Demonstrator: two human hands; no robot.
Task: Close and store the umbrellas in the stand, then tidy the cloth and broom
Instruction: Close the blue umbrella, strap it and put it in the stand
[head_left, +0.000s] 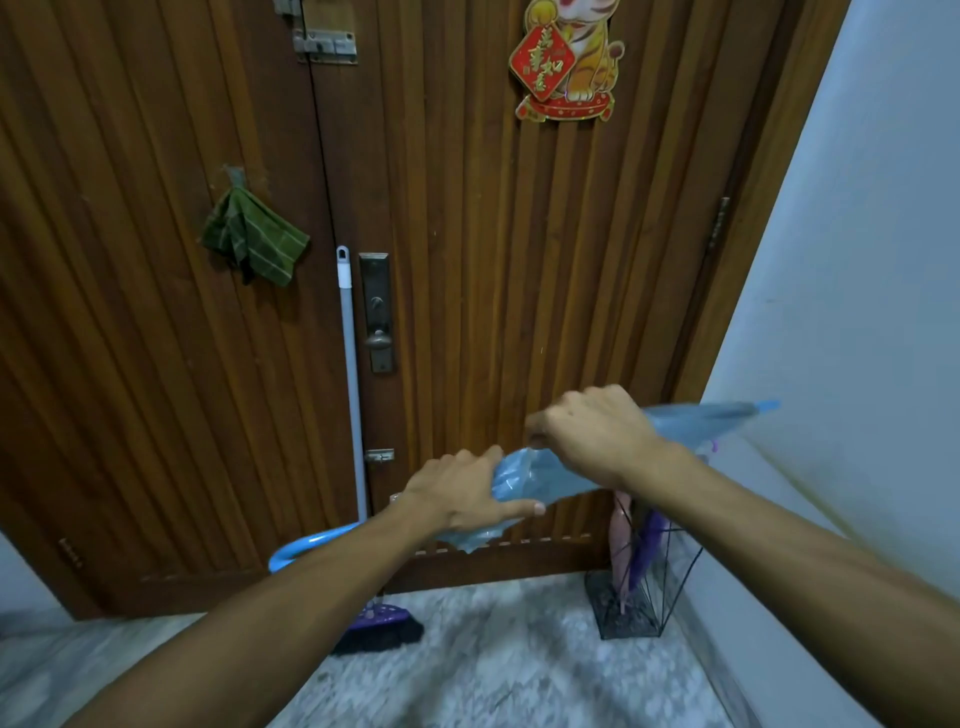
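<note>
Blue umbrella (550, 478), green checked cloth (254, 240), purple broom (382, 626).

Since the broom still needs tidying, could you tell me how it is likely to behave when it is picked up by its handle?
The broom leans against the door on a long thin pole, so it will probably feel light but bottom-heavy. Its purple head rests on the smooth floor, so a nudge could make it slide and topple. The pole looks stiff, the bristles likely flexible.

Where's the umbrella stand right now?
Head view, lower right: the umbrella stand sits on the floor by the door, below the right hand.
</note>
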